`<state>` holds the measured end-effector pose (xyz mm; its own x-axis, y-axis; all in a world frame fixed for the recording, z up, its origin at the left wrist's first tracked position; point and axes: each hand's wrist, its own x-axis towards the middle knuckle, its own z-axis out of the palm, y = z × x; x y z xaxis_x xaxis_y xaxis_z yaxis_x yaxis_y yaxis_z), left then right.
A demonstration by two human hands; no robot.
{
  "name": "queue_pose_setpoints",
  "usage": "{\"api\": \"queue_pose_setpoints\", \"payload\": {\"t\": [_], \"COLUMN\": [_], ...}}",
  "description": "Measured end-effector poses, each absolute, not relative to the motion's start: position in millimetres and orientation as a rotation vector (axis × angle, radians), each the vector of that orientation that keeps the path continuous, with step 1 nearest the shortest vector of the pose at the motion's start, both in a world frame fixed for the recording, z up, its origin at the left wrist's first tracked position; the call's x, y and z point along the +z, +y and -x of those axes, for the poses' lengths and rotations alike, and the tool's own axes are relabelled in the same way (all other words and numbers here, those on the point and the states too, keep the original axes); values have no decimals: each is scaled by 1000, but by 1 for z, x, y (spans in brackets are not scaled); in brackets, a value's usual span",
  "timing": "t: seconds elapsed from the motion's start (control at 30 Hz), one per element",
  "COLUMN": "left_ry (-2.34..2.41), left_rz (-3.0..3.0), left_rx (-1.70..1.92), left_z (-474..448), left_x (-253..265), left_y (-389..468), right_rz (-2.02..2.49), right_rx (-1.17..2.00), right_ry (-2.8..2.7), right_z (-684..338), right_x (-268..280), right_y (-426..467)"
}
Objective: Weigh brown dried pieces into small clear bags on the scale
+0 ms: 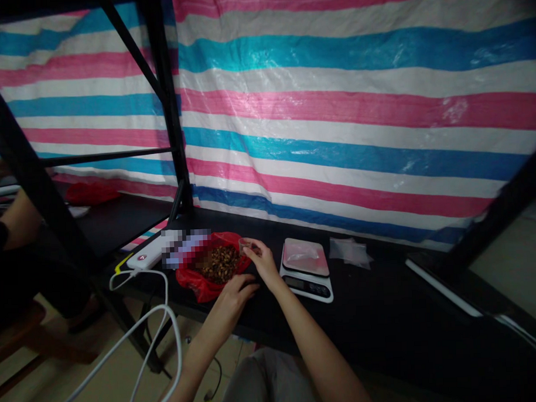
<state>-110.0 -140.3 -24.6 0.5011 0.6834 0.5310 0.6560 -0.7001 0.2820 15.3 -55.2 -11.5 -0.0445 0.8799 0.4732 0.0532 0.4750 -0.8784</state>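
A red plastic bag point(199, 287) lies open on the black table, full of small brown pieces point(224, 262) whose kind I cannot make out. At the bag's right edge, my right hand point(262, 261) pinches a small transparent cup point(244, 245) between thumb and fingers. My left hand point(236, 295) rests low at the bag's front right side, fingers stretched to the right and apart, holding nothing. Just right of my hands stands a white kitchen scale point(307, 286), with a transparent plastic bag point(302, 254) lying flat on its plate.
Several transparent small bags point(351, 252) lie right of the scale. A long white device point(149, 252) with a white cable point(166, 310) is on the left. Black frame posts point(165, 99) and a striped sheet point(335, 116) stand behind. Another person's arm point(22, 215) shows far left.
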Motion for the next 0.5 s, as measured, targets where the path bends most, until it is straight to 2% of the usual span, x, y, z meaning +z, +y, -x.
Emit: {"api": "queue_pose_setpoints", "payload": {"t": [0.27, 0.5], "left_ry": [1326, 1197], "left_rz": [-2840, -2620], "left_rx": [812, 999], "left_z": [111, 114], "left_x": [-31, -33], "left_y": [-129, -132], "right_rz": [888, 901], "right_rx": [856, 811], "right_ry": [-1435, -1452], "right_z": [-16, -18], "right_x": [-11, -10], "right_y": [-54, -54]}}
